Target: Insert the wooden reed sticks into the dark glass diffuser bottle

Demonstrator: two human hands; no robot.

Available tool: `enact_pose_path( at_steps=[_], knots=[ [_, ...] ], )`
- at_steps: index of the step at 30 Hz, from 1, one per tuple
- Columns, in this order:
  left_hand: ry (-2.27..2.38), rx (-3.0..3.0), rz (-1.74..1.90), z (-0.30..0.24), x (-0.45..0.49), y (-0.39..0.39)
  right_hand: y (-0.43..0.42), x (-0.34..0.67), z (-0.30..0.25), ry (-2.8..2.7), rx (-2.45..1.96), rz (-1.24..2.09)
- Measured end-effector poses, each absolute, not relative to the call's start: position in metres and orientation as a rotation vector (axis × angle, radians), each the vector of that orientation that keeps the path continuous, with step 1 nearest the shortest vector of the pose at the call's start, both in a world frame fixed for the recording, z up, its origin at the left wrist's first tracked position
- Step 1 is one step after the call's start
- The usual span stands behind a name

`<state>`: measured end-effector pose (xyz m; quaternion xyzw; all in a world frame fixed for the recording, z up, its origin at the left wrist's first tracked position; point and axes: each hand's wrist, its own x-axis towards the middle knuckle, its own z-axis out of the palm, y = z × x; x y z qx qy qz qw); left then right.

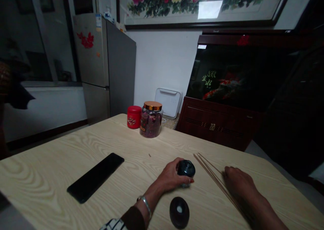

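Observation:
My left hand [170,176] is wrapped around a small dark glass jar [186,168] on the table; its lower part looks clear. Closer to me lies a dark purple-brown, rounded piece [179,212] with a pale spot on top, perhaps a lid. Several long thin brown sticks [214,177] lie in a narrow bundle right of the jar. My right hand [238,181] is closed at the bundle's right side, and one thin stick runs into its fingertips. The near ends of the sticks are hidden by my right hand and forearm.
A long black slab-like object [96,177] lies on the light wooden table [63,162] at the left. Toward the far edge stand a red canister [134,117] and a large jar with a copper-coloured lid [151,120]. A tiny brown fragment [149,155] lies mid-table.

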<state>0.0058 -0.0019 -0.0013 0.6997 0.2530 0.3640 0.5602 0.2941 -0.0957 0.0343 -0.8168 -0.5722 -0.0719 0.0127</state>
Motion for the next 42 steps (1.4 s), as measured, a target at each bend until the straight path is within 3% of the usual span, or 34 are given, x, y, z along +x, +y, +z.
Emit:
enact_pose_path(
  at_steps=[8,12,24,42],
  knots=[
    [0.608,1.653,0.846,-0.003,0.006,0.0,-0.085,0.252,0.096,-1.012,-1.439,0.447],
    [0.625,1.678,0.849,-0.003,0.006,0.0,-0.077,0.213,0.121,-0.878,-1.065,0.614],
    [0.557,1.583,0.828,0.002,0.007,-0.002,-0.066,0.186,0.103,-1.108,-1.242,0.535],
    [0.584,1.681,0.844,0.001,0.006,-0.001,-0.06,0.173,0.083,-1.311,-1.353,0.719]
  ],
)
